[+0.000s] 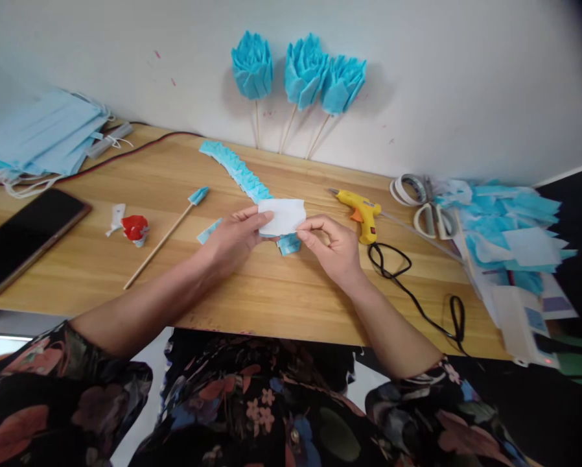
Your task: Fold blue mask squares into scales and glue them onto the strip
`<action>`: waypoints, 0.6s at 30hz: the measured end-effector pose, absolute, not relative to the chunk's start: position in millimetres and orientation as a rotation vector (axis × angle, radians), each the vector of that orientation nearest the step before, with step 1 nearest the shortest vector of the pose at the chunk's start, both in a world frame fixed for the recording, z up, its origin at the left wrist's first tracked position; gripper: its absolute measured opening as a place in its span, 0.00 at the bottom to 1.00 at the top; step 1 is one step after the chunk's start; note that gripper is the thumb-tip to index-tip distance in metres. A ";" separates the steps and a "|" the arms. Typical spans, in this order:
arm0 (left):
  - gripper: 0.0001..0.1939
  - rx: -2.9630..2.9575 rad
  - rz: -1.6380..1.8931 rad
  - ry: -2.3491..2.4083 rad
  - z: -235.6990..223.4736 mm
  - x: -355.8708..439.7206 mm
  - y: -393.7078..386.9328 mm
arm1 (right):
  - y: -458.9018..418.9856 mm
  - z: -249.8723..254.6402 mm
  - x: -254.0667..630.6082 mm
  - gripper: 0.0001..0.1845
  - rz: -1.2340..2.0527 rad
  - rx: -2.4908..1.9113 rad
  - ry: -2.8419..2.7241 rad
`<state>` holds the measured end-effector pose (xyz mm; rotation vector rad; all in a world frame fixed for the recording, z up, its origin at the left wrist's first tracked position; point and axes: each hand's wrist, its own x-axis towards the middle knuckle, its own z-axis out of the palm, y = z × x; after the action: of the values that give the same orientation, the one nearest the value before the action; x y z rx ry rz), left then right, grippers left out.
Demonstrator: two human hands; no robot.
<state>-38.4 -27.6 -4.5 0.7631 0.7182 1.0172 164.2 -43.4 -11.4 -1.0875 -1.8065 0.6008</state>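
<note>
A small white rectangle of mask fabric (285, 216) is held up between my two hands, just above the table. My left hand (237, 235) pinches its left edge, thumb on top. At the lower right corner, my right hand (330, 245) grips it between thumb and fingertips. Under and behind it lie blue fabric pieces (290, 244), partly hidden. A row of overlapping folded blue pieces (236, 170) runs away from my hands toward the wall. Left of my left hand lies a wooden stick (161, 243) with a blue fabric tip (198, 196).
Three blue fabric flowers (306, 71) on sticks lean against the wall. A yellow glue gun (360, 211) with a looped black cord lies right, near scissors (434, 220), tape (409, 189) and a blue fabric pile (509, 220). Face masks (43, 133), a phone (28, 240) and a red wrapper (135, 228) sit left.
</note>
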 end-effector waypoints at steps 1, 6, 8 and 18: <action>0.10 0.769 1.011 0.716 -4.8 -38.4 -27.8 | -43.4 -11.4 163.6 0.02 0.623 -1.096 -1.786; 0.10 0.788 1.000 0.736 -8.5 -38.4 -28.4 | -43.5 -11.4 161.5 0.02 0.689 -1.126 -1.699; 0.11 0.806 0.999 0.773 -10.5 -38.8 -28.1 | -43.7 -11.6 161.1 0.02 0.714 -1.134 -1.684; 0.20 0.944 0.984 0.898 -15.8 -40.3 -27.4 | -41.7 -19.1 160.5 0.06 0.783 -1.170 -1.611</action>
<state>-40.3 -27.4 -15.8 0.9438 0.8982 0.9838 160.5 -41.7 -19.1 -1.1705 -1.6111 0.7829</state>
